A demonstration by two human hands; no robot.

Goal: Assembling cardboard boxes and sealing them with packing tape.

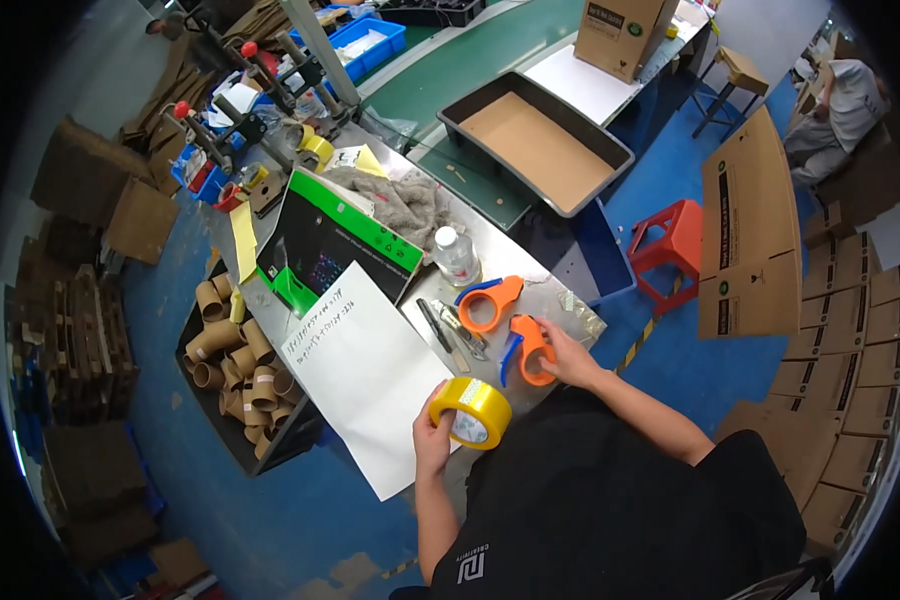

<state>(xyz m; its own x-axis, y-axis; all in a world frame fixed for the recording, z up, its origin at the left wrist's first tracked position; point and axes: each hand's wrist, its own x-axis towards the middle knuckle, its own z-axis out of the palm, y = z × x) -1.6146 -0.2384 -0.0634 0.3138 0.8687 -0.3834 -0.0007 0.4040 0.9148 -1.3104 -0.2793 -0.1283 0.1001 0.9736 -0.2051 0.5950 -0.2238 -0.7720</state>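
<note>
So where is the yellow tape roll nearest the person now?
Head view, just below centre: the left hand holds the yellow tape roll beside the white sheet, lower-left of the orange tape dispenser in the right hand.

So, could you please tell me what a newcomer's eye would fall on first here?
Probably on the yellow tape roll in the left hand and the orange tape dispenser in the right hand. The green-edged black box on the workbench and the red stool on the blue floor to the right might come next.
</note>
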